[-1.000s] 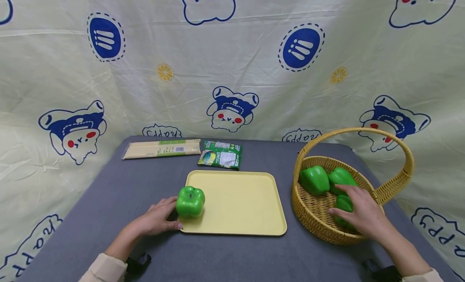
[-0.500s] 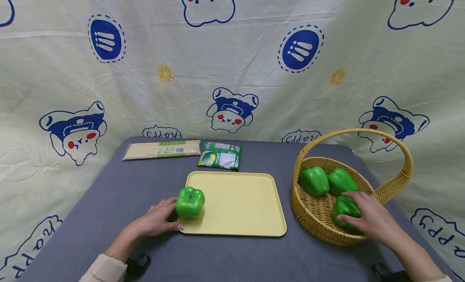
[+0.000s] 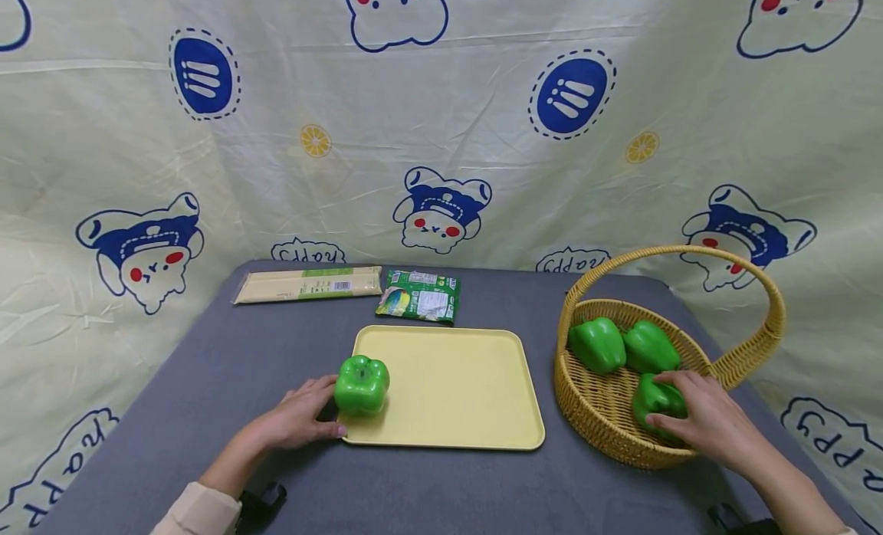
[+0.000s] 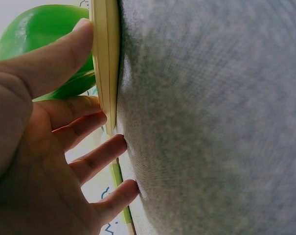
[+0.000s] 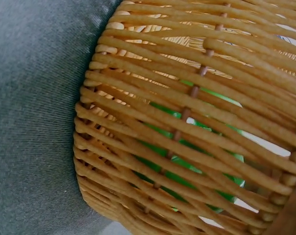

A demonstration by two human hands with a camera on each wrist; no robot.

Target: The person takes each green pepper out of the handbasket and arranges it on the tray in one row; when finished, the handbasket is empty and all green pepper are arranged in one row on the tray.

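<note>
At the left end of the pale yellow tray (image 3: pixel 455 389), a green bell pepper (image 3: pixel 362 385) sits upright. My left hand (image 3: pixel 300 414) rests beside it with fingers spread; in the left wrist view its thumb and fingertips (image 4: pixel 79 39) touch the tray's rim (image 4: pixel 104 63) and the table. Inside the wicker basket (image 3: pixel 586 416) on the right, my right hand (image 3: pixel 707 416) holds another green bell pepper (image 3: pixel 651 401) between thumb and fingers. Two more peppers (image 3: pixel 597 345) lie behind it in the basket. Through the weave in the right wrist view, only slivers of a green pepper (image 5: pixel 187 171) show.
A long beige packet (image 3: pixel 306 283) and a green packet (image 3: pixel 418 296) lie along the back of the grey table. The basket's tall handle (image 3: pixel 679 248) arches over its opening. Behind the table hangs a printed cloth (image 3: pixel 441 98).
My right hand has lowered and closed around the nearest pepper in the basket, which has turned slightly in its place. The left hand and the tray have stayed where they were.
</note>
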